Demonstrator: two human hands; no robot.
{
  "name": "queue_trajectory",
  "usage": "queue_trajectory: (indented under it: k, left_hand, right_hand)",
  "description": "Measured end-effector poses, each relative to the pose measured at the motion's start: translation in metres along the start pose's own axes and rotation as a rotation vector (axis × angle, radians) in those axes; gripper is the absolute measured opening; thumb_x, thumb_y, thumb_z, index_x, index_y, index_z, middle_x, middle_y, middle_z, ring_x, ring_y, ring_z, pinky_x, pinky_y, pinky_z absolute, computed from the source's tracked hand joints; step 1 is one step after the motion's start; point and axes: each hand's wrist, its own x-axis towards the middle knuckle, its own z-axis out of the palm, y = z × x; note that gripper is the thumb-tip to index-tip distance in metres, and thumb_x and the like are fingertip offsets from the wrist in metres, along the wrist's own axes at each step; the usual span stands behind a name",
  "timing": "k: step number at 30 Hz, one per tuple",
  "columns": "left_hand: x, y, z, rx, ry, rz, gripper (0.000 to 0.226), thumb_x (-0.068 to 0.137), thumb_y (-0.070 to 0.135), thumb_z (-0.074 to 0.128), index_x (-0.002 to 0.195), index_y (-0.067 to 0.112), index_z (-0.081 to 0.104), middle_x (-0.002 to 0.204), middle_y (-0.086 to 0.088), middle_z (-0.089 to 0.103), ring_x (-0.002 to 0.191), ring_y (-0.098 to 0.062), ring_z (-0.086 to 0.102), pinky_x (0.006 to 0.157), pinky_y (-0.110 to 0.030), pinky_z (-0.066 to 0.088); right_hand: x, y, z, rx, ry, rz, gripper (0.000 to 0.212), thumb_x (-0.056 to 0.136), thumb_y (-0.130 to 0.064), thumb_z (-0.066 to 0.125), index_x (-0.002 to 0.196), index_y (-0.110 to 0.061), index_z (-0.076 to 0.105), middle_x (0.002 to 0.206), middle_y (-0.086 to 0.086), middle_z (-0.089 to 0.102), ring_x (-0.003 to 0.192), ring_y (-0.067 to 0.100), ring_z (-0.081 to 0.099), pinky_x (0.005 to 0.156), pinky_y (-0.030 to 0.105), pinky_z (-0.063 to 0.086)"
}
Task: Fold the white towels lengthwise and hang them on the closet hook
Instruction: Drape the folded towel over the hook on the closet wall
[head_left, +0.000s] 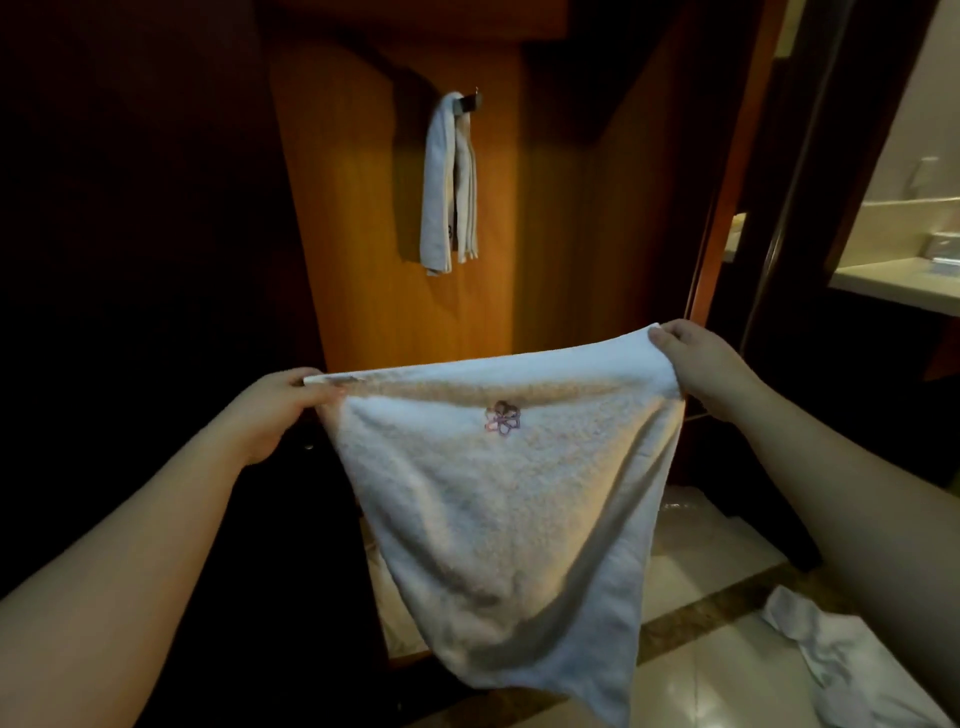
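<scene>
both hands, left hand (283, 400) and right hand (691, 353), pinch the top corners of the white towel (498, 499) below the closet hook (470, 101); the sagging cloth may fold crooked, or a corner could slip.

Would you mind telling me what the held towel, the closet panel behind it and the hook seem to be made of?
The held towel looks like white cotton terry: a nubby looped pile, soft drape, and a small embroidered flower. The closet panel appears to be wood or wood veneer with a smooth, warm orange-brown finish and faint vertical grain. The hook seems to be metal, dark and slightly shiny, though it is too small to be sure.
</scene>
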Motion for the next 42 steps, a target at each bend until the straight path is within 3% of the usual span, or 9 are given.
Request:
queue_trajectory:
  k: [3, 9, 16, 21, 25, 28, 32, 38, 42]
  left_hand:
    - [0.000, 0.000, 0.006, -0.381, -0.020, 0.060, 0.016, 0.098, 0.014, 0.056, 0.103, 0.013, 0.072, 0.090, -0.006, 0.074, 0.086, -0.022, 0.070, 0.077, -0.038, 0.056]
    - [0.002, 0.012, 0.013, -0.580, -0.016, 0.076, 0.024, 0.101, 0.024, 0.051, 0.096, 0.018, 0.074, 0.091, -0.006, 0.076, 0.082, -0.017, 0.073, 0.072, -0.032, 0.062]
    - [-0.008, -0.002, 0.033, -0.577, 0.018, -0.075, 0.023, 0.103, 0.025, 0.049, 0.104, 0.015, 0.070, 0.092, -0.008, 0.077, 0.081, -0.021, 0.075, 0.064, -0.032, 0.059]
    - [-0.025, -0.026, 0.065, -0.694, 0.260, -0.286, 0.019, 0.102, 0.025, 0.055, 0.100, 0.011, 0.068, 0.088, -0.009, 0.078, 0.074, -0.022, 0.076, 0.054, -0.035, 0.059]
    - [-0.052, -0.037, 0.102, -0.721, 0.309, -0.317, 0.028, 0.103, 0.029, 0.053, 0.115, 0.008, 0.067, 0.107, -0.015, 0.074, 0.092, -0.030, 0.074, 0.081, -0.048, 0.059]
    - [-0.081, -0.029, 0.135, -0.718, 0.292, -0.244, 0.029, 0.104, 0.026, 0.052, 0.119, 0.005, 0.067, 0.108, -0.017, 0.074, 0.100, -0.033, 0.072, 0.091, -0.048, 0.056]
    - [-0.110, -0.014, 0.168, -0.655, 0.211, -0.161, 0.027, 0.105, 0.029, 0.050, 0.110, 0.014, 0.072, 0.099, -0.012, 0.077, 0.091, -0.027, 0.075, 0.075, -0.037, 0.061]
    - [-0.131, -0.006, 0.185, -0.515, 0.058, -0.072, 0.027, 0.101, 0.041, 0.048, 0.097, 0.039, 0.075, 0.105, 0.004, 0.077, 0.101, -0.016, 0.073, 0.091, -0.044, 0.055]
    - [-0.139, -0.006, 0.188, -0.402, 0.006, -0.010, 0.026, 0.101, 0.046, 0.047, 0.103, 0.039, 0.072, 0.102, 0.009, 0.076, 0.097, -0.007, 0.072, 0.084, -0.034, 0.057]
  right_hand:
    - [-0.001, -0.002, -0.003, 0.315, -0.154, 0.067, 0.037, 0.100, -0.049, 0.053, 0.111, -0.015, 0.065, 0.106, 0.012, 0.073, 0.099, 0.034, 0.069, 0.083, 0.048, 0.056]
    - [-0.008, 0.013, -0.013, 0.739, -0.457, 0.291, 0.032, 0.088, -0.036, 0.065, 0.100, -0.009, 0.079, 0.095, 0.010, 0.077, 0.081, 0.017, 0.075, 0.063, 0.029, 0.059]
    - [-0.043, 0.063, 0.021, 0.932, -0.491, 0.490, 0.035, 0.091, -0.025, 0.066, 0.121, -0.008, 0.071, 0.124, 0.020, 0.069, 0.115, 0.033, 0.067, 0.086, 0.045, 0.060]
    - [-0.086, 0.060, 0.074, 1.170, -0.365, 0.482, 0.043, 0.104, -0.031, 0.046, 0.139, -0.008, 0.054, 0.133, 0.017, 0.064, 0.123, 0.027, 0.063, 0.101, 0.045, 0.052]
    - [-0.127, 0.032, 0.113, 1.314, -0.251, 0.496, 0.039, 0.108, -0.032, 0.041, 0.135, -0.008, 0.057, 0.130, 0.015, 0.067, 0.118, 0.027, 0.066, 0.086, 0.039, 0.058]
    - [-0.154, 0.003, 0.134, 1.307, -0.217, 0.488, 0.040, 0.109, -0.031, 0.037, 0.133, -0.006, 0.058, 0.128, 0.018, 0.067, 0.118, 0.029, 0.066, 0.088, 0.038, 0.058]
    - [-0.178, -0.033, 0.144, 1.019, -0.210, 0.406, 0.040, 0.106, -0.044, 0.040, 0.133, -0.022, 0.060, 0.126, 0.005, 0.070, 0.118, 0.024, 0.066, 0.104, 0.047, 0.049]
    - [-0.195, -0.078, 0.138, 0.935, -0.127, 0.351, 0.031, 0.104, -0.040, 0.048, 0.127, -0.027, 0.066, 0.116, -0.004, 0.074, 0.107, 0.015, 0.071, 0.095, 0.042, 0.057]
    - [-0.200, -0.085, 0.135, 0.863, -0.114, 0.270, 0.029, 0.105, -0.037, 0.047, 0.121, -0.026, 0.069, 0.109, -0.004, 0.076, 0.102, 0.013, 0.072, 0.091, 0.039, 0.059]
